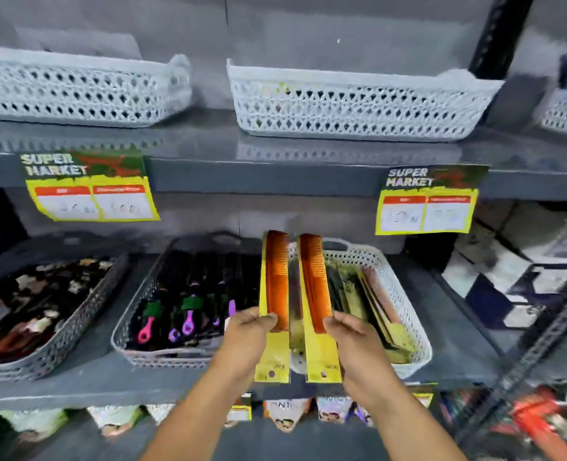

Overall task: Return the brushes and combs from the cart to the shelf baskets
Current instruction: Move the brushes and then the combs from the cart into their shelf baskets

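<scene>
Two carded combs held over the comb basket, one per hand; shelf stocking in progress.

Grey shelf (76,377) carries three baskets on this level; white comb basket (405,294) sits right of the brush basket (142,347), already holding packs of the same yellow card; left hand (249,337) pinches the left comb (277,281), thumb and fingers closed across the card just below the teeth; right hand (355,341) grips the right comb (315,281) likewise; both packs upright, side by side, just above the basket's left end; best to tilt the cards flat and lay them parallel to the stacked packs, hang-holes to the front, releasing only once supported.
</scene>
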A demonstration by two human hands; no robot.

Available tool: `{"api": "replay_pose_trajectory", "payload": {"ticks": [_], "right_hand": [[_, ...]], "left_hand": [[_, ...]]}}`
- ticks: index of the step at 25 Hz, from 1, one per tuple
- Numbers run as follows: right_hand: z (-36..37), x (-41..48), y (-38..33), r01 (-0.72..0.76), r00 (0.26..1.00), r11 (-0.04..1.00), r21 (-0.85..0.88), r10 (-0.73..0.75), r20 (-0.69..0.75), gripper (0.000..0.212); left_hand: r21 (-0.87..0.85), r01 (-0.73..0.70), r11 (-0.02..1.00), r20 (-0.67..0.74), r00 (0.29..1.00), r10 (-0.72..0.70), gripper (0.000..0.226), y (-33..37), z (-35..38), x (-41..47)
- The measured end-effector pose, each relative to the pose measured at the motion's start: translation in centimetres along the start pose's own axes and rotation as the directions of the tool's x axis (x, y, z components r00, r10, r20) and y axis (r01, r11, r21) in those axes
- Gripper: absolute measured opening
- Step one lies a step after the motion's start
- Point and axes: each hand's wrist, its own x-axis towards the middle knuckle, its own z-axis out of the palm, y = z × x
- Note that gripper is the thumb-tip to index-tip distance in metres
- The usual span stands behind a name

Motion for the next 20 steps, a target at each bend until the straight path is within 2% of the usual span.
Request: {"api": "replay_pose_trajectory", "payload": {"ticks": [3, 9, 12, 15, 18, 20], "right_hand": [[-3.0, 2.3, -0.8, 0.031, 0.997, 0.996, -0.085, -0.037, -0.072, 0.037], [-5.6, 6.3, -1.8, 0.016, 0.989, 0.961, -0.277, -0.056, -0.134, 0.038], [-6.0, 7.1, -1.8, -0.012, 0.991, 0.917, -0.399, -0.042, -0.127, 0.039], [-6.2, 7.1, -2.0, -0.027, 0.991, 0.867, -0.497, -0.043, -0.128, 0.038], [-6.3, 7.3, -1.8, -0.01, 0.989, 0.804, -0.594, -0.082, -0.127, 0.032], [-6.4, 7.3, -1.7, -0.003, 0.986, 0.771, -0.637, -0.105, -0.132, 0.03]], "left_hand": [[0.077, 0.024, 0.997, 0.037, 0.999, -0.026, 0.033, -0.8, 4.1, 2.3], [0.232, 0.107, 0.967, -0.04, 0.994, -0.1, 0.013, -2.8, 8.7, 7.3], [0.276, 0.091, 0.957, -0.068, 0.995, -0.075, 0.008, -3.7, 9.7, 8.2], [0.392, 0.086, 0.916, -0.123, 0.992, -0.041, 0.017, -3.9, 9.9, 8.2], [0.497, 0.08, 0.864, -0.124, 0.992, -0.02, 0.008, -4.1, 10.1, 7.8], [0.539, 0.105, 0.836, -0.139, 0.99, -0.035, 0.025, -4.6, 10.3, 7.6]]}}
